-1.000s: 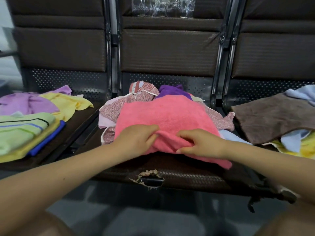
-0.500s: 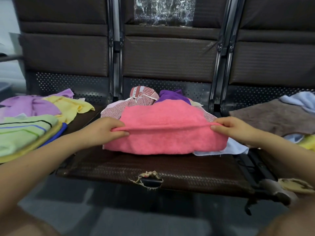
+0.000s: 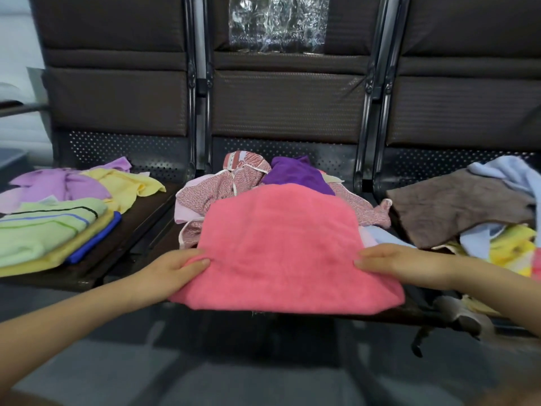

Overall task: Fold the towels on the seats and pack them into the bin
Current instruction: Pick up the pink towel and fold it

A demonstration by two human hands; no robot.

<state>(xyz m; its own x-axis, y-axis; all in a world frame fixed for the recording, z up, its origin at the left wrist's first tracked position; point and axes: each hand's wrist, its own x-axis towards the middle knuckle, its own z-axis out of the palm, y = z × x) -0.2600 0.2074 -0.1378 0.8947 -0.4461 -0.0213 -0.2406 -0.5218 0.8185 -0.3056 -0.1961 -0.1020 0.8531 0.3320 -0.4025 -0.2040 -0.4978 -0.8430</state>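
Pink fluffy terry towel (image 3: 281, 247) sits on the middle seat (image 3: 152, 244), its front edge drooping over the lip. Left hand (image 3: 172, 268) and right hand (image 3: 392, 262) each pinch a side edge. Crumpled patterned cloth (image 3: 219, 189) and purple towel (image 3: 295, 174) are bunched behind.

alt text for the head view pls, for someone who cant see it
Two hands, left hand and right hand, grip the side edges of a pink towel on the middle seat, over a heap of unfolded towels. Folded towels sit left, a brown towel right.
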